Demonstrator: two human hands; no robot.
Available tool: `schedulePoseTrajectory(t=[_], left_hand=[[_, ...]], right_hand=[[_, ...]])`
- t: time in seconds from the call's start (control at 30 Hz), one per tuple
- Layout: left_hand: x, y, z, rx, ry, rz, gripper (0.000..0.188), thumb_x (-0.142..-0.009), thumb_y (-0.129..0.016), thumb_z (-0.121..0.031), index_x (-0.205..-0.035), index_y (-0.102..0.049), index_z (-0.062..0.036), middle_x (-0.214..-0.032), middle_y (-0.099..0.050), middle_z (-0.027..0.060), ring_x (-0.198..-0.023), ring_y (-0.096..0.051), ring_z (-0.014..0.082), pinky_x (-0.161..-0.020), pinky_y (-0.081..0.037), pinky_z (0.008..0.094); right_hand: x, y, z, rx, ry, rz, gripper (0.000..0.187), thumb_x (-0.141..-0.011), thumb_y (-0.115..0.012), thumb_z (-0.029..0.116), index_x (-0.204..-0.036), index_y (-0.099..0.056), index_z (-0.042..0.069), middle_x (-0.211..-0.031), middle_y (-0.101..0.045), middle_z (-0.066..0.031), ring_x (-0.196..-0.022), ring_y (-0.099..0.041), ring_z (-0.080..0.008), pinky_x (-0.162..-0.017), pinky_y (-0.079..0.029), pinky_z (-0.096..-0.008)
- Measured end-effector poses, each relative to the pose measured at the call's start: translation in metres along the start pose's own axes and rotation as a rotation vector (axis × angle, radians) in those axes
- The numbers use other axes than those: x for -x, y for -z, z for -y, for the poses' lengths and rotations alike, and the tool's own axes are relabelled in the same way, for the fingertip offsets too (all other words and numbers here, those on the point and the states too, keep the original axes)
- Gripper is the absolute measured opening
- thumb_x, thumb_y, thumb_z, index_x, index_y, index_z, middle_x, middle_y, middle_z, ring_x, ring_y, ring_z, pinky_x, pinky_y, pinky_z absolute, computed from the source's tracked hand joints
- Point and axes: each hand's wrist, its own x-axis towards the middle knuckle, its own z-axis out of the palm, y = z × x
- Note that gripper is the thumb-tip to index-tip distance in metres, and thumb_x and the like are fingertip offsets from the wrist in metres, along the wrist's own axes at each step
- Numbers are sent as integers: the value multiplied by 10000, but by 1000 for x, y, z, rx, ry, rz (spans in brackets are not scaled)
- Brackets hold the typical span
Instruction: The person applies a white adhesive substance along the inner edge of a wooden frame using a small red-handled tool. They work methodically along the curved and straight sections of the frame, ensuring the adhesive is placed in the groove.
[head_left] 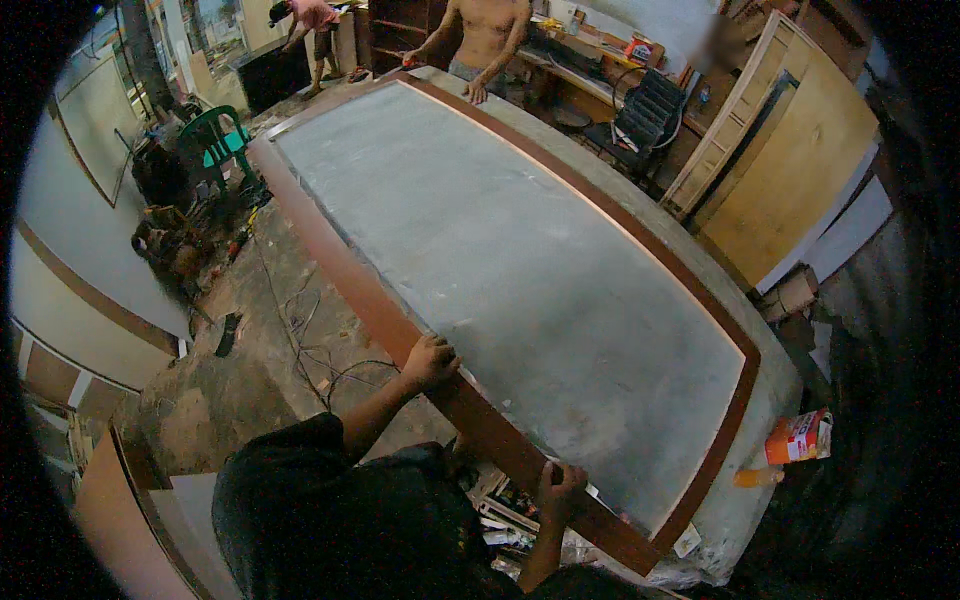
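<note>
Workshop table (774, 385) — orange-and-white container (799, 437), contents unclear — left grip (431, 362) and right grip (562, 486) closed around brown frame (490, 428).

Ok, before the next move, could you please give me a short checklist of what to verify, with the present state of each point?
1. Left hand curled over the near side of the brown frame: ok.
2. Right hand on that same side, closer to the lower right corner: ok.
3. Orange pack apart from the frame: ok, it is off to the right.
4. Floor at the near left free of cables: not ok, loose ones lie there.
5. Near side firmly joined to the grey panel: cannot tell.
6. Co-worker's hands off the frame: cannot tell from this distance.
</note>
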Motion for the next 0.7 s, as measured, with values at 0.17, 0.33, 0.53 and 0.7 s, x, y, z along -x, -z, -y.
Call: schedulePoseTrajectory(t=[0.17,0.33,0.53,0.7], left_hand=[[41,28,-17,-290,282,-308,711,-838,-787,-436,-1408,-552,-81,-1518,-437,215,-1410,-370,429,-1156,-320,549],[61,46,20,151,832,-872,932,-688,-925,-119,-1473,-434,-14,-1518,-429,238,-1364,-456,400,-1144,-382,502],[47,37,81,890,911,-896,522,-782,-821,-47,-1251,-599,11,-1061,-706,104,-887,-672,184,-786,-554,344],[54,16,151,1091,1030,-530,207,-869,-798,-164,-975,-673,-38,-874,-689,60,-750,-645,155,-652,-530,328]], right_hand=[[7,-2,10,-7,-43,-55,278,-925,-708,306,-1009,-685,41,-1066,-646,-192,-1082,-568,-392,-1005,-418,-554],[23,-31,62,-140,-73,-173,346,-938,-678,282,-1174,-630,34,-1267,-534,-222,-1283,-448,-422,-1119,-320,-609],[24,-87,170,-121,19,-221,373,-937,-681,284,-1205,-603,37,-1297,-525,-215,-1261,-472,-402,-1090,-367,-579],[-42,-178,280,-190,190,-242,432,-917,-715,314,-1223,-595,35,-1342,-518,-221,-1263,-473,-417,-1089,-348,-586]])
